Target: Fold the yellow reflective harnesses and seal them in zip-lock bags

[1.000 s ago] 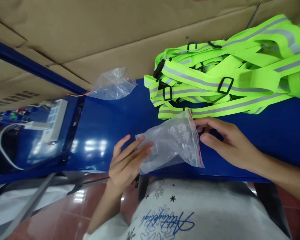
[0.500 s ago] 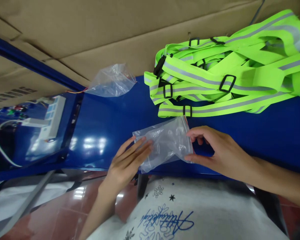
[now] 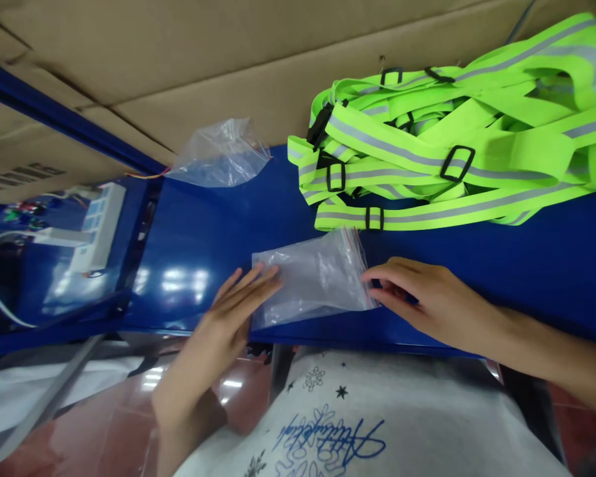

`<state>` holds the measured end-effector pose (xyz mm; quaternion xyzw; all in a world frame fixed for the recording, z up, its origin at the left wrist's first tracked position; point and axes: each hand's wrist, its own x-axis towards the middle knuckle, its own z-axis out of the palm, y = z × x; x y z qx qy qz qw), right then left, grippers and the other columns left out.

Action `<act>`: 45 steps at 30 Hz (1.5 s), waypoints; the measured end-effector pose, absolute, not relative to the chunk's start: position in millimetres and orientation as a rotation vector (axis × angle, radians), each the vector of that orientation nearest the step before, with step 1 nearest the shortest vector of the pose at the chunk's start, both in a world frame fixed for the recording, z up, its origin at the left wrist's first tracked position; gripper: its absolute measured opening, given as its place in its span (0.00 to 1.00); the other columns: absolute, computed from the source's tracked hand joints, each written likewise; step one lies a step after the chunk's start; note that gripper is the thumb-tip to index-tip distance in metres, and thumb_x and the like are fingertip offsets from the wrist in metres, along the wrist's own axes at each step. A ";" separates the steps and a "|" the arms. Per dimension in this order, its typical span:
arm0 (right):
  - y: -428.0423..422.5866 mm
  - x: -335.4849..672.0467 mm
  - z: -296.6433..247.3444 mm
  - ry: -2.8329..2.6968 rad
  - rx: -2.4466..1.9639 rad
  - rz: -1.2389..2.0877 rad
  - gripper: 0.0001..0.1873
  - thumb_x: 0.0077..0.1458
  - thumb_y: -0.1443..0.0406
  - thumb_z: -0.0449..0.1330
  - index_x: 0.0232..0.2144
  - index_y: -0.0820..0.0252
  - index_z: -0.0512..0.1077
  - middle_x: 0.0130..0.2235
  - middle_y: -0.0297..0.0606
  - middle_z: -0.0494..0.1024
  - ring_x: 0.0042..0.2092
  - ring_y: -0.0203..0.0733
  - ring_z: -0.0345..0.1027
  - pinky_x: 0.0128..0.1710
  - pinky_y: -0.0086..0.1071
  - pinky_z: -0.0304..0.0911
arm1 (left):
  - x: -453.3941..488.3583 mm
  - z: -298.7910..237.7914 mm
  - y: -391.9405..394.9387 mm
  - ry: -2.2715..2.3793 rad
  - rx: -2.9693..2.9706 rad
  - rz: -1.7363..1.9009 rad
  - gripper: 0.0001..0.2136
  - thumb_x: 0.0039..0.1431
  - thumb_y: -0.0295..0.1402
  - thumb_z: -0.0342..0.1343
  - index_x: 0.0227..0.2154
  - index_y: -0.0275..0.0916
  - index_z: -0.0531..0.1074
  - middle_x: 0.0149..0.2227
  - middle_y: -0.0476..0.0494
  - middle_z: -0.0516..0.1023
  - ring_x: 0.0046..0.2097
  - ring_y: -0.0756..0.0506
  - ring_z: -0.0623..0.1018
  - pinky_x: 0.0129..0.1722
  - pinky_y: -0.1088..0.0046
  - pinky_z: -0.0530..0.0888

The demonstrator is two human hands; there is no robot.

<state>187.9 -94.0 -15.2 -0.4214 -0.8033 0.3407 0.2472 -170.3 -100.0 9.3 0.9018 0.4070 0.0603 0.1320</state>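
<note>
The left hand [image 3: 231,318] lies flat on a plastic bag [image 3: 312,275] at 9 o'clock, the right hand [image 3: 424,295] narrowly curled at its 3 o'clock edge, grip unclear.

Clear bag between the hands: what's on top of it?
The left hand has its fingertips over one end of the clear bag; the plastic directly beneath them is covered.

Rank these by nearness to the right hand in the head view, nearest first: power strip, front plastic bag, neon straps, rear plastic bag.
1. Front plastic bag: at the right hand's fingertips.
2. Neon straps: just beyond the hand.
3. Rear plastic bag: back left, against the cardboard.
4. Power strip: far left.
</note>
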 end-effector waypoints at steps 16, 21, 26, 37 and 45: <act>-100.2 170.9 -40.0 -2.691 -0.828 -0.022 0.33 0.71 0.46 0.48 0.60 0.65 0.72 0.64 0.49 0.72 0.66 0.53 0.64 0.70 0.51 0.55 | -71.4 -18.4 -102.5 1.569 2.623 0.262 0.27 0.73 0.33 0.47 0.72 0.44 0.53 0.75 0.34 0.51 0.76 0.34 0.52 0.72 0.37 0.53; -99.5 172.9 -43.8 -2.701 -0.931 0.085 0.31 0.71 0.47 0.50 0.60 0.65 0.72 0.65 0.49 0.71 0.67 0.54 0.63 0.68 0.57 0.56 | -75.1 -30.8 -92.3 1.626 2.570 0.202 0.32 0.72 0.42 0.50 0.73 0.42 0.49 0.76 0.33 0.45 0.76 0.32 0.49 0.73 0.39 0.53; -98.0 174.7 -40.9 -2.696 -0.958 0.163 0.27 0.74 0.50 0.45 0.59 0.60 0.72 0.64 0.45 0.73 0.67 0.51 0.63 0.67 0.61 0.55 | -78.2 -38.9 -90.0 1.591 2.510 0.130 0.32 0.73 0.45 0.47 0.74 0.43 0.46 0.77 0.36 0.41 0.77 0.34 0.48 0.74 0.42 0.52; -99.0 179.1 -45.8 -2.697 -0.943 0.170 0.26 0.73 0.52 0.49 0.62 0.60 0.70 0.67 0.43 0.70 0.69 0.50 0.60 0.71 0.59 0.52 | -78.7 -39.0 -89.9 1.591 2.513 0.134 0.33 0.73 0.46 0.47 0.74 0.43 0.44 0.77 0.36 0.43 0.77 0.35 0.49 0.74 0.43 0.50; -98.8 181.9 -45.5 -2.725 -0.915 0.184 0.27 0.71 0.54 0.54 0.65 0.62 0.68 0.68 0.45 0.68 0.70 0.54 0.60 0.68 0.62 0.55 | -78.4 -37.2 -88.0 1.554 2.488 0.171 0.39 0.65 0.55 0.57 0.73 0.48 0.51 0.77 0.34 0.45 0.76 0.30 0.51 0.72 0.37 0.52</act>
